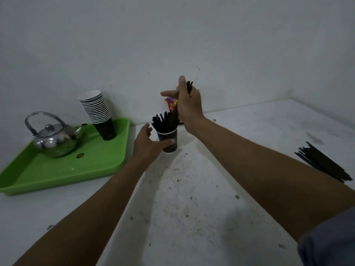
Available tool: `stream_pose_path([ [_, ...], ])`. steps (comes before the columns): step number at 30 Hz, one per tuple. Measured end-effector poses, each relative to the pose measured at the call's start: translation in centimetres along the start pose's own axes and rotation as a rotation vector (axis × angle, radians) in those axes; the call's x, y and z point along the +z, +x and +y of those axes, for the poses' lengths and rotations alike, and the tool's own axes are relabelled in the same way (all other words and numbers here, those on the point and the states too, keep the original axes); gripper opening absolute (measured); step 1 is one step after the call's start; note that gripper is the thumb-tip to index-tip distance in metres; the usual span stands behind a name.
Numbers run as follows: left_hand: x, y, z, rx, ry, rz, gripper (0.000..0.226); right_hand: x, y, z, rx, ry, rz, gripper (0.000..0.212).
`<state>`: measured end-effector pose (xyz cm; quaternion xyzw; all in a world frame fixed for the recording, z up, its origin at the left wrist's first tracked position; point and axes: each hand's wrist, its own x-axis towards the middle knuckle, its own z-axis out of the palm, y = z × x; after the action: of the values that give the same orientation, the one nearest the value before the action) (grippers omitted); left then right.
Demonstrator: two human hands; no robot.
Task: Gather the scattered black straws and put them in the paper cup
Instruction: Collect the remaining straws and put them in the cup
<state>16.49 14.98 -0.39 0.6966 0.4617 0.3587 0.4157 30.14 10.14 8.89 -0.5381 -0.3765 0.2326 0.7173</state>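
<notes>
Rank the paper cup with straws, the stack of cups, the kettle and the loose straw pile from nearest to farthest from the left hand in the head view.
1. Paper cup: touching the left hand, just to its right.
2. Stack of cups: on the green tray, left of the hand.
3. Kettle: farther left on the tray.
4. Loose straw pile: far right on the table.

The kettle [54,140] is polished, mirror-bright metal on a smooth, glossy green plastic tray [63,169]. The paper cup [169,141] and stacked paper cups [98,110] look matt; the white tabletop [192,208] is scuffed and speckled.
</notes>
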Motion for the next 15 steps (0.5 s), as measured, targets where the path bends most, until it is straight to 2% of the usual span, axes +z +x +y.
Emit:
stream_pose_path([
  [4,1.2,1.1,-0.3,0.101,-0.099,-0.052,0.078,1.2,1.6,0.4,-0.012,-0.003,-0.019,0.049],
  [6,1.4,1.5,-0.5,0.11,-0.113,-0.044,0.07,1.7,2.2,1.1,-0.038,-0.073,-0.052,0.05],
  [12,1.4,1.8,-1.0,0.162,-0.102,-0.028,0.066,1.8,2.6,4.0,-0.102,-0.412,-0.217,0.048],
  [15,1.4,1.9,-1.3,0.171,-0.104,-0.039,0.066,1.6,2.2,5.2,-0.11,-0.498,-0.233,0.032],
])
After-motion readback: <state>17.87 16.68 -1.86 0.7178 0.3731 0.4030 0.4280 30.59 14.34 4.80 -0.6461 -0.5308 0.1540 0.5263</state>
